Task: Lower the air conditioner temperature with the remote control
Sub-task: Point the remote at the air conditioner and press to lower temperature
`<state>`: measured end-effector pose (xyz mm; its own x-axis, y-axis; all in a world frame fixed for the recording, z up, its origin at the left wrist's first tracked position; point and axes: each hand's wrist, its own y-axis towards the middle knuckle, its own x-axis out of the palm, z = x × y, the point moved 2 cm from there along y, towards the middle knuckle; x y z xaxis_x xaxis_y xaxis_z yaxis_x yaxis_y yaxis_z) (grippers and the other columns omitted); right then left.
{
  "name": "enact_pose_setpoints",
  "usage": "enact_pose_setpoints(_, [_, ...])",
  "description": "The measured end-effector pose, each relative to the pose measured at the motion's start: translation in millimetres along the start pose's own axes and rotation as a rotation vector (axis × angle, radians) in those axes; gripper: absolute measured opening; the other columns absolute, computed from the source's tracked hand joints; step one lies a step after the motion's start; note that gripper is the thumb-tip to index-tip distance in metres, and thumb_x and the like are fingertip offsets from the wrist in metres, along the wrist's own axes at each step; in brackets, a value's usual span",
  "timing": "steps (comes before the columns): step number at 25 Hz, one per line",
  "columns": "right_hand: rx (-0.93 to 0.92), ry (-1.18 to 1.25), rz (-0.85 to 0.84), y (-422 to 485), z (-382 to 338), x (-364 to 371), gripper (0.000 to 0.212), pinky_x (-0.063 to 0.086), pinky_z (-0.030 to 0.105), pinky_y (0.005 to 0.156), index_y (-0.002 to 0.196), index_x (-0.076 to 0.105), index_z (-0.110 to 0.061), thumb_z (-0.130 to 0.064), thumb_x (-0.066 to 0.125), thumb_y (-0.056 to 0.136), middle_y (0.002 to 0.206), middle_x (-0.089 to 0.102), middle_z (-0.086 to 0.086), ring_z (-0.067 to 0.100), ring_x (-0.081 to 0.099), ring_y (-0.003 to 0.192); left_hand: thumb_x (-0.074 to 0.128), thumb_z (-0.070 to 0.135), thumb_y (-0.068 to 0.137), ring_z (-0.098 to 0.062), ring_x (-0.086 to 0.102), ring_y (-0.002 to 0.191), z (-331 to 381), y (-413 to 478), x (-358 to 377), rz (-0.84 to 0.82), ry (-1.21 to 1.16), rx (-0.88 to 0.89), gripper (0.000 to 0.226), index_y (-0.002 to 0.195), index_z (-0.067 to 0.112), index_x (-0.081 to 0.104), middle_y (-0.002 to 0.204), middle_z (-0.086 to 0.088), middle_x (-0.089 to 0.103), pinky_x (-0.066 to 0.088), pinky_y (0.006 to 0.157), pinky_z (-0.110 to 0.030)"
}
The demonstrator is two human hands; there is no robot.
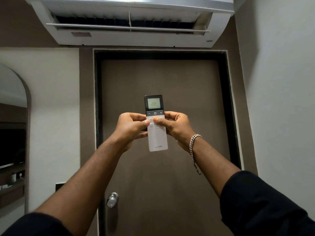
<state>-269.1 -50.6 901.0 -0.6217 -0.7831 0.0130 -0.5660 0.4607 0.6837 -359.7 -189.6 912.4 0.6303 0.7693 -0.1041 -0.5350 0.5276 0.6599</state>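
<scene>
A slim white remote control (pixel 157 140) with a dark top is held upright at arm's length in front of a brown door. Its small screen (pixel 153 103) reads 22. Below the screen runs a dark strip with minus, power and plus buttons. My left hand (pixel 131 127) grips the remote's left edge, thumb on the white buttons. My right hand (pixel 175 127) grips the right edge, thumb tip lying on the white buttons under the strip. High above on the wall hangs the white air conditioner (pixel 129 36) with its flap open.
The brown door (pixel 170 167) in a black frame is straight ahead, its silver knob (pixel 112 199) at lower left. An arched mirror (pixel 12 133) is on the left wall. A plain white wall closes the right side. A silver chain bracelet (pixel 194 145) circles my right wrist.
</scene>
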Motion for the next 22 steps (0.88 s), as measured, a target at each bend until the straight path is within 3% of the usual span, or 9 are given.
enact_pose_setpoints(6, [0.002,0.003,-0.014,-4.6,-3.4,-4.5,0.045,0.062,0.037,0.08,0.118,0.061,0.0,-0.016,0.076,0.079,0.113,0.072,0.016,0.028,0.073,0.097,0.066,0.011,0.085,-0.012,0.075,0.071,5.2,-4.5,1.7,-0.031,0.009,0.013,0.001,0.085,0.011,0.065,0.082,-0.003,0.074,0.056,0.051,-0.021])
enact_pose_setpoints(11, [-0.013,0.014,-0.032,-4.6,-9.3,-5.8,0.019,0.062,0.025,0.067,0.095,0.066,-0.015,-0.015,0.076,0.078,0.094,0.074,0.003,0.012,0.075,0.075,0.067,0.011,0.085,-0.015,0.075,0.073,11.6,-4.3,1.7,-0.042,-0.012,0.031,0.001,0.084,0.012,0.066,0.084,-0.005,0.074,0.057,0.053,-0.023])
enact_pose_setpoints(16, [-0.013,-0.017,-0.011,-6.9,-13.1,-7.4,0.044,0.061,0.04,0.084,0.117,0.061,-0.001,-0.017,0.075,0.079,0.113,0.072,0.017,0.029,0.073,0.099,0.068,0.012,0.084,-0.016,0.075,0.074,12.0,-5.5,3.8,-0.054,-0.028,0.044,0.002,0.083,0.012,0.066,0.079,-0.002,0.076,0.058,0.054,-0.024])
enact_pose_setpoints(19, [-0.012,-0.025,-0.005,-7.3,-13.2,-8.4,0.05,0.058,0.047,0.089,0.121,0.058,0.002,-0.017,0.076,0.079,0.117,0.07,0.019,0.033,0.071,0.103,0.067,0.011,0.085,-0.014,0.075,0.072,11.1,-6.7,6.1,-0.064,-0.05,0.049,0.003,0.083,0.012,0.066,0.072,0.0,0.076,0.056,0.052,-0.021])
enact_pose_setpoints(22, [-0.023,-0.039,-0.002,-6.5,-14.2,-8.6,0.051,0.059,0.047,0.089,0.121,0.058,0.002,-0.017,0.077,0.077,0.115,0.071,0.018,0.031,0.071,0.102,0.067,0.01,0.085,-0.015,0.075,0.073,9.7,-6.5,6.4,-0.047,-0.057,0.049,0.003,0.085,0.011,0.065,0.082,-0.005,0.075,0.057,0.053,-0.021])
